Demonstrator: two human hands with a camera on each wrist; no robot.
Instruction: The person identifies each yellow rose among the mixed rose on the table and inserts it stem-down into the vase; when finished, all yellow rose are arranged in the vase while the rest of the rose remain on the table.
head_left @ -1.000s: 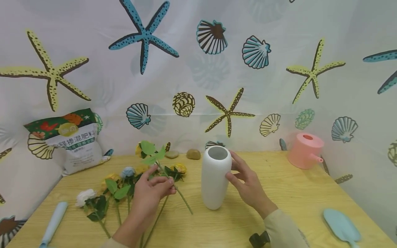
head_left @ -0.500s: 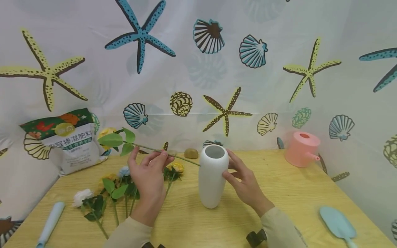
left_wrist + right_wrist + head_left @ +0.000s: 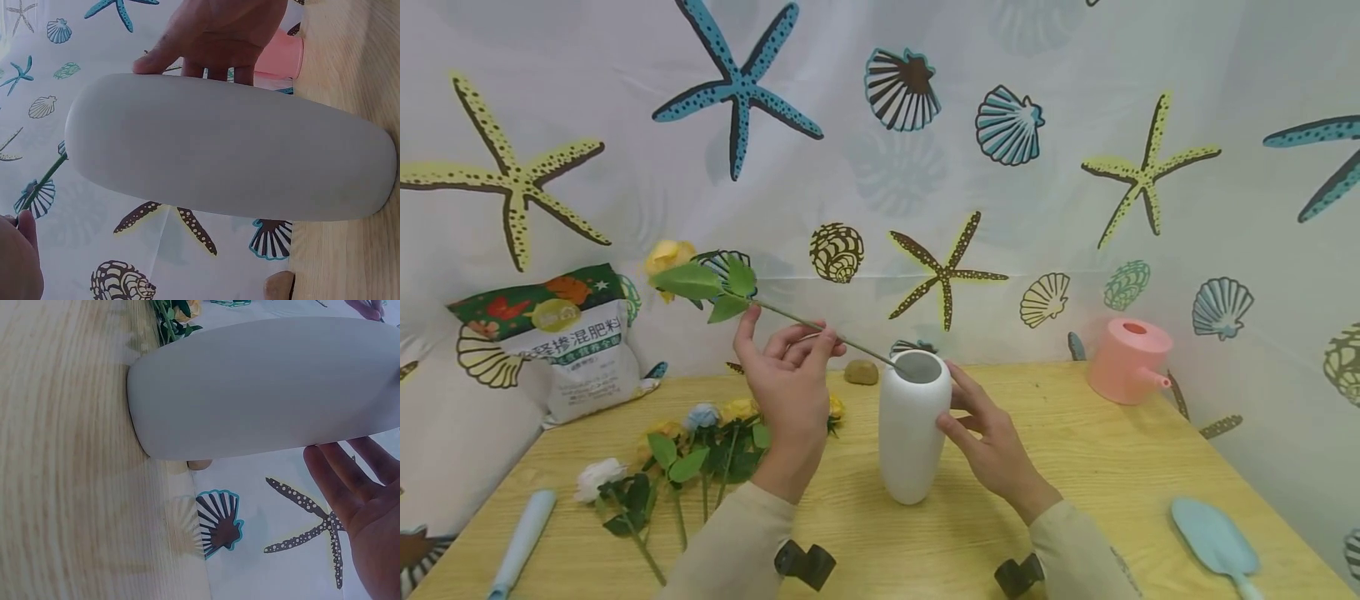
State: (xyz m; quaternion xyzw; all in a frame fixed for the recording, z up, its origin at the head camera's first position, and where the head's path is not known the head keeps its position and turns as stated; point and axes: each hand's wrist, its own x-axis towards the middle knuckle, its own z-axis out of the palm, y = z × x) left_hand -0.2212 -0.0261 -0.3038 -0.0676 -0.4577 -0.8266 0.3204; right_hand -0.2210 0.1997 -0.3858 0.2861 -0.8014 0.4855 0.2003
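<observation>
A yellow rose [image 3: 670, 260] with green leaves slants in the air in the head view. My left hand [image 3: 793, 387] pinches its green stem [image 3: 861, 347] between thumb and fingers, and the lower end reaches into the vase's mouth. The white vase [image 3: 913, 437] stands upright on the table. At its right side my right hand [image 3: 992, 446] holds it, thumb in front and fingers toward the back. The right wrist view shows extended fingertips [image 3: 315, 453] against the vase wall. The stem [image 3: 45, 181] meets the rim end in the left wrist view.
Several flowers, among them a white rose [image 3: 601, 479] and a blue one [image 3: 702, 415], lie left on the wooden table [image 3: 970, 550]. Behind them leans a fertiliser bag [image 3: 587, 358]. A brown stone [image 3: 861, 372], pink watering can [image 3: 1131, 362], pale blue trowel [image 3: 1213, 533] and blue-handled tool [image 3: 523, 537] surround the vase.
My left hand has lifted the yellow rose and turned it, bringing the stem's lower end up and right to the vase's mouth. The right hand has stayed at the vase.
</observation>
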